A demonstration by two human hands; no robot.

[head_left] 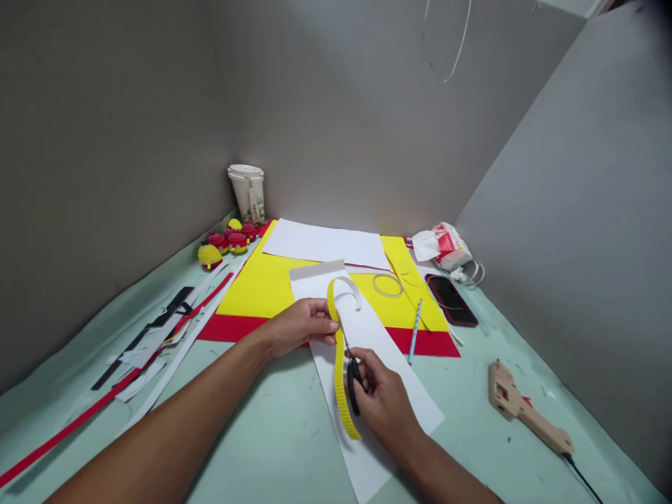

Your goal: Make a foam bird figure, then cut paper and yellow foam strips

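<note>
A long yellow paper strip with fine cuts along one edge hangs in a curve, its far end curling over to a white side. My left hand pinches this strip near its upper part. In my right hand are black-handled scissors, fingers through the loops. Their blades point up and away, against the strip's edge close to my left fingertips; whether the blades are apart I cannot tell. Beneath both hands lies a white paper sheet with a folded far edge.
Yellow sheets, a red sheet and another white sheet lie behind. At right are a pencil, a phone and a glue gun. Paper scraps, red-yellow round pieces and a cup stand left.
</note>
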